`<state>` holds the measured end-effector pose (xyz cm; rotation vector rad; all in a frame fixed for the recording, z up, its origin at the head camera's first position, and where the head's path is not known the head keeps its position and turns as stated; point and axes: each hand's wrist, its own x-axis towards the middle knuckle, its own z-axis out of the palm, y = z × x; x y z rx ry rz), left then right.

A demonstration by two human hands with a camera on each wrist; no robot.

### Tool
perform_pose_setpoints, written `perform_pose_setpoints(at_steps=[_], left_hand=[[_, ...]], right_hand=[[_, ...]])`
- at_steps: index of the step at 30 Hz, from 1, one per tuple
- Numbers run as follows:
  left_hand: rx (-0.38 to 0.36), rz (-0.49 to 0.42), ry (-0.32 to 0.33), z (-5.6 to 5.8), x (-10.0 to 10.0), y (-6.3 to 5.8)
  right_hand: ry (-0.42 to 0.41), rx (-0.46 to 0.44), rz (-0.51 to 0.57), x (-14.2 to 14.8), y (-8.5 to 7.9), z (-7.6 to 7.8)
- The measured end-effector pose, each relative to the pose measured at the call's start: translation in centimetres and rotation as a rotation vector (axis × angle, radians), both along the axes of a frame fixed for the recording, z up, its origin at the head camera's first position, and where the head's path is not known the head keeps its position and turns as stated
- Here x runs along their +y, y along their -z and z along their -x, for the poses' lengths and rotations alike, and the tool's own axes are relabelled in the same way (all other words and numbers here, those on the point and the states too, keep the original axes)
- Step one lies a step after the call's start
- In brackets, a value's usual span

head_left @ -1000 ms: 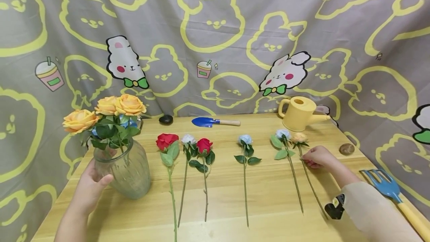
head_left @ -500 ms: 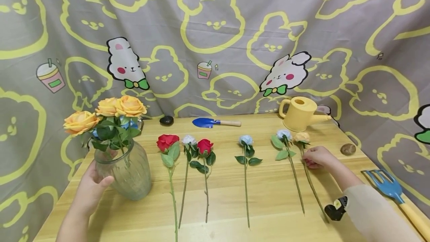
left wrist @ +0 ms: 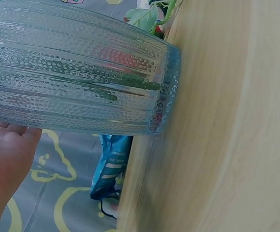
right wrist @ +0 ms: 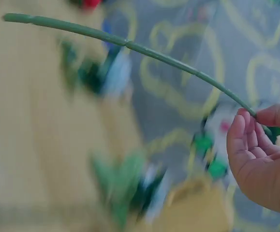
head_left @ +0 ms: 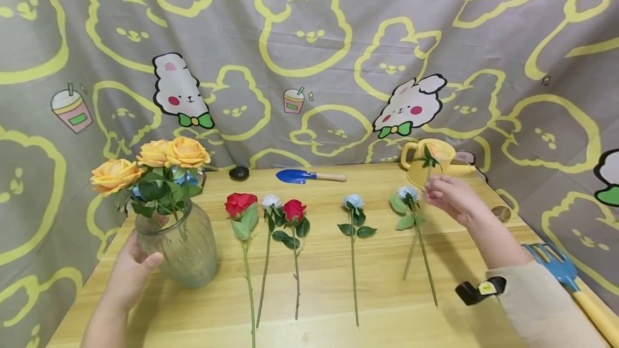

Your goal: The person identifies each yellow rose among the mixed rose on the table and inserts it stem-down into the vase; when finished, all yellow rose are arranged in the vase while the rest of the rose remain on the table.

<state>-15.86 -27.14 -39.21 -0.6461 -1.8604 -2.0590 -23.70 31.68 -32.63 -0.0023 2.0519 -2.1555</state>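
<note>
My left hand (head_left: 128, 275) holds the ribbed glass vase (head_left: 195, 254) by its upper side, thumb toward me. Several yellow-orange roses (head_left: 187, 152) stand in the vase. In the left wrist view, the vase's bumpy wall (left wrist: 77, 72) fills the upper left, the hand's palm below it. My right hand (head_left: 454, 198) pinches a peach rose by its stem (right wrist: 164, 59) between thumb and fingers, raised above the table. Its bloom is blurred and overlaps the yellow watering can (head_left: 415, 175) in the head view. A pale blue rose (head_left: 408, 194) lies just below that hand.
Along the table's middle lie a pale blue rose (head_left: 353, 201), a white rose (head_left: 272, 200) and two red roses (head_left: 240, 204). A blue trowel (head_left: 292, 176) and a black stone (head_left: 239, 173) sit at the back. At right are a brown stone (head_left: 501, 212) and a blue hand fork (head_left: 553, 265).
My right hand has lifted the peach rose off the table, up and slightly left, its bloom now before the watering can. The left hand and vase stay in place.
</note>
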Motion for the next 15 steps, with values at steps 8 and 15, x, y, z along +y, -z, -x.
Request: perform_pose_setpoints(at_steps=[8,15], left_hand=[[-0.014,-0.002,0.004,0.4,0.0,-0.5],[-0.007,-0.019,0.017,0.4,0.1,-0.2]], right_hand=[[-0.029,0.169,0.179,-12.3,-6.6,0.5],[-0.021,0.351,0.387,-20.4,-11.1,0.9]])
